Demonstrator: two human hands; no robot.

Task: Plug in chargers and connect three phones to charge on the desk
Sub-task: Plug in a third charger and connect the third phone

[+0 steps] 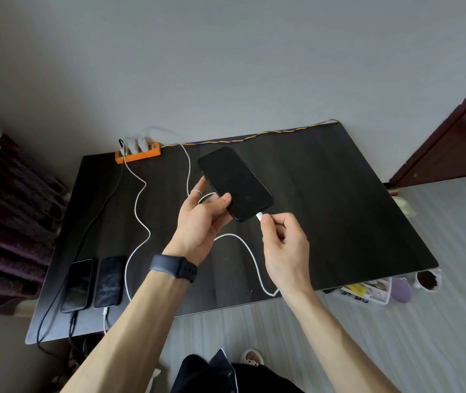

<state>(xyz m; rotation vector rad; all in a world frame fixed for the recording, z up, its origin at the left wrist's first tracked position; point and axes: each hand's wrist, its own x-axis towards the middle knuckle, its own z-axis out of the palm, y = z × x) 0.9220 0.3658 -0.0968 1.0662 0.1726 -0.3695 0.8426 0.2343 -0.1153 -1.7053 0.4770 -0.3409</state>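
Both bare arms reach out over the front edge of the desk point(339, 199). The left hand point(202, 219), palm up, holds a phone point(236, 182) by its near end, thumb on the glass. The right hand point(285, 245) pinches a white plug point(260, 216) between thumb and curled fingers, right at the phone's near end.

I have one view, a wide-angle camera on the person's head, looking forward and steeply down over the table point(339, 199). It sits close: both forearms run in from the bottom edge, and the left hand point(202, 222) and right hand point(285, 245) meet near mid-frame, with the phone point(234, 182) and plug point(259, 216) they hold about dead centre. The whole tabletop fits, its edges splayed by the lens. The wall point(226, 66) behind fills the upper third, and the floor point(396, 321) shows lower right, past the near edge.
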